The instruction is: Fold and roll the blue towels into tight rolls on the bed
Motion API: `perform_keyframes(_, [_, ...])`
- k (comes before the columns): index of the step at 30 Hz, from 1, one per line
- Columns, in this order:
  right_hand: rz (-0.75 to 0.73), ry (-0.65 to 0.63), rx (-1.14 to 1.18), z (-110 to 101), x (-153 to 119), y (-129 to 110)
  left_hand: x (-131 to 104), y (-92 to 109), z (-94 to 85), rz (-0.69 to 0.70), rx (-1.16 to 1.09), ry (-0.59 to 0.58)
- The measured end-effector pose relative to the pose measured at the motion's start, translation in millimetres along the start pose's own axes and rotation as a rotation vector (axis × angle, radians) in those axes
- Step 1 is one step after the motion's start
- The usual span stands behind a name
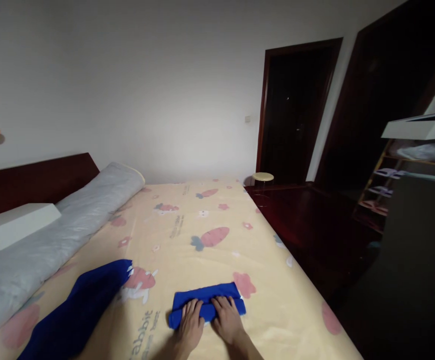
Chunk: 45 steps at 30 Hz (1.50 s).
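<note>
A blue cloth [205, 292] lies on the bed sheet in front of me, its near part folded or rolled into a thick band. My left hand [192, 324] rests on the left half of this band, fingers bent over the top. Close beside it, my right hand [227, 319] grips the right half the same way, with the fingers curled over the fabric. The underside of the cloth and parts of both thumbs are hidden. To the left, a second blue cloth [84, 305] lies loose and unfolded, apart from both hands, with small white tags at its far tip.
The bed [262, 280] has a yellow sheet with carrot and rabbit prints. A grey rolled bedding piece [93, 205] and a white box [18, 225] lie along the headboard [52, 172]. A round stool [263, 176] stands beyond; a shoe rack [375, 190] is at right.
</note>
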State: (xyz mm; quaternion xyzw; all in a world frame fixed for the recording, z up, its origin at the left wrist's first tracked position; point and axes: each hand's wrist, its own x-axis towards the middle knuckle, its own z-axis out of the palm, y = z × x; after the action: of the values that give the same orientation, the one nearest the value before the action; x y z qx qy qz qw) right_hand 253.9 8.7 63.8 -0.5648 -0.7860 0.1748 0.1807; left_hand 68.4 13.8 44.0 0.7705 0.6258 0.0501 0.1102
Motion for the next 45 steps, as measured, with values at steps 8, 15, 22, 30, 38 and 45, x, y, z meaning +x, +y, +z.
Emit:
perform_keyframes(8, [0.174, 0.083, -0.071, -6, 3, 43, -8, -49, -9.0, 0.000, 0.081, 0.101])
perform_keyframes(15, [-0.038, -0.003, -0.015, 12, 23, -2, 21, 5, 6.1, -0.032, -0.001, 0.034])
perform_keyframes(22, [0.182, 0.076, -0.085, -3, 19, 47, 15, -32, -14.7, -0.147, 0.081, 0.037])
perform_keyframes(30, [0.142, 0.221, -0.147, 9, 15, 66, 3, -47, -14.1, -0.154, 0.244, 0.316])
perform_keyframes(38, [-0.029, 0.422, -0.169, 48, -40, 63, -38, -20, 40.5, -0.081, 0.126, 0.442])
perform_keyframes(45, [0.024, 0.250, -0.169, 21, -45, 66, -54, -14, 19.6, -0.137, 0.157, 0.309])
